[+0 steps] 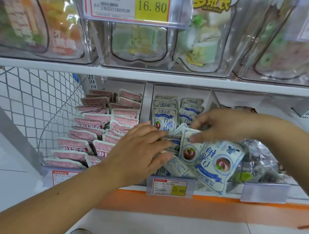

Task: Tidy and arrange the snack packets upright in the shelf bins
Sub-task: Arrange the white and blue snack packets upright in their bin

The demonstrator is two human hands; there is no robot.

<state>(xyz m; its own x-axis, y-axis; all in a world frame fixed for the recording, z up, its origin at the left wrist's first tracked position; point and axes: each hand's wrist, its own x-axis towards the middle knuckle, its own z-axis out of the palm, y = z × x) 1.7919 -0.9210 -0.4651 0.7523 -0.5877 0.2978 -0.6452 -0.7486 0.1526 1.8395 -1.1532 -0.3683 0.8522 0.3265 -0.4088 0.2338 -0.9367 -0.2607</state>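
Right, we're mid-job at the lower shelf. Over in the clear plastic bin on the left (50,130), the pink snack packets (90,123) stand in tidy rows from back wall to front edge, so that bin looks finished.

Now to the middle clear bin (182,88), where all the action is. Along its back wall the white-and-blue plum snack packets (164,117) are upright in two columns. The front half is a jumble, though, with packets lying flat and skewed. One large upside-down packet (217,164) is spilling over the front right corner, just above the yellow price tag (170,186).

The left hand (140,151) lies across the fallen pile, fingers long and nearly straight, pressing the packets down. The right hand (225,126) reaches in from the right. Its fingertips (193,140) appear to pinch the top edge of a tilted packet (189,147), though motion blur makes that grip hard to confirm.

By my reckoning, about half of this bin is sorted. The front packets need standing up behind the price rail, and the upside-down one needs flipping.

Then there's the right-hand bin, where the silvery crumpled packets (261,159) sit in a heap, apparently untouched.
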